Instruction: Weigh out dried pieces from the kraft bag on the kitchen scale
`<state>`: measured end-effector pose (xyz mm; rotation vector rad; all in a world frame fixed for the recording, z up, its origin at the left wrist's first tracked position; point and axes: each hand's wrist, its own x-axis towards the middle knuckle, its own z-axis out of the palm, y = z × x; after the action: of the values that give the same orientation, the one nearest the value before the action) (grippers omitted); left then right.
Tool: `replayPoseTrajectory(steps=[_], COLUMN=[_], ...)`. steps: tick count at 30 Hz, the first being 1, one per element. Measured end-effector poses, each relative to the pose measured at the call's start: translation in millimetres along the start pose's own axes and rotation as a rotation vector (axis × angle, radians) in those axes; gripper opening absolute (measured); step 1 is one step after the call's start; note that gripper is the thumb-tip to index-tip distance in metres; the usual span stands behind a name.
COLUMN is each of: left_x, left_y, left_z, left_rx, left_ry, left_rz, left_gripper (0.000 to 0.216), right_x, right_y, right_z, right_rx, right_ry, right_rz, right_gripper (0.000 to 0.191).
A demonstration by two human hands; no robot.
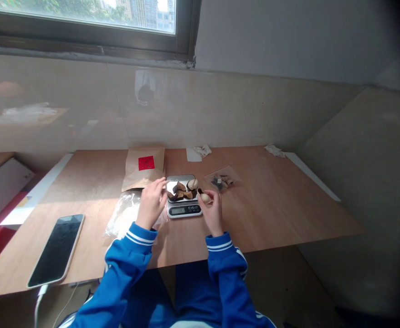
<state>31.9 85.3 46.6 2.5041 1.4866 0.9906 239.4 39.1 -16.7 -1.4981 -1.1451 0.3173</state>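
Note:
A small kitchen scale (185, 210) with a silver weighing plate stands on the table in front of me. On its plate lie several brown, curled dried pieces (179, 190) and a pale, rounded piece (192, 184). My right hand (212, 210), at the scale's right edge, pinches a similar cream-coloured rounded piece (205, 198) with a dark part beside it. I cannot tell its exact kind. At the plate's left edge is my left hand (152, 200), its fingers stretched out and holding nothing I can see. The figures on the scale's display are too small to read.
Behind my left hand lies a brown paper bag (144, 166) with a red label. Clear plastic bags (123, 214) rest under my left wrist. A small bag of dried pieces (224, 180) lies right of the scale. A phone (57, 250) on a cable is at left.

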Motion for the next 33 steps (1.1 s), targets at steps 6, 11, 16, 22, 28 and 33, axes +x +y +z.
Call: replayPoseTrajectory(steps=[6,11,16,22,28,33], left_x=[-1.5,-4.9,-6.1,-15.6,-70.0,-96.0], left_y=[33.7,29.4,32.3,40.7,28.5,12.6], left_z=[45.4,56.9,53.3,39.8,14.7,4.6], left_rx=[-0.003,0.040,0.010,-0.130,-0.347,-0.513], left_ry=[-0.184,-0.177,-0.137,-0.151,-0.085,-0.068], left_rz=[0.205,0.214,0.262,0.326,0.016,-0.271], left_gripper=[0.039,0.030,0.022,0.022,0.020,0.023], right_x=[2.5,6.3,6.6,3.3,4.7,3.1], right_y=[7.3,6.6,4.7,2.7,-1.2,-5.0], right_z=[-5.3,-13.4,-12.2,-8.9,-4.0,17.3], right_rx=[-0.031,-0.008,0.021,0.035,-0.007,-0.082], right_ry=[0.036,0.013,-0.029,-0.022,-0.130,-0.174], right_rz=[-0.041,-0.023,0.002,0.039,-0.016,-0.072], right_gripper=[0.033,0.036,0.039,0.040,0.028,0.015])
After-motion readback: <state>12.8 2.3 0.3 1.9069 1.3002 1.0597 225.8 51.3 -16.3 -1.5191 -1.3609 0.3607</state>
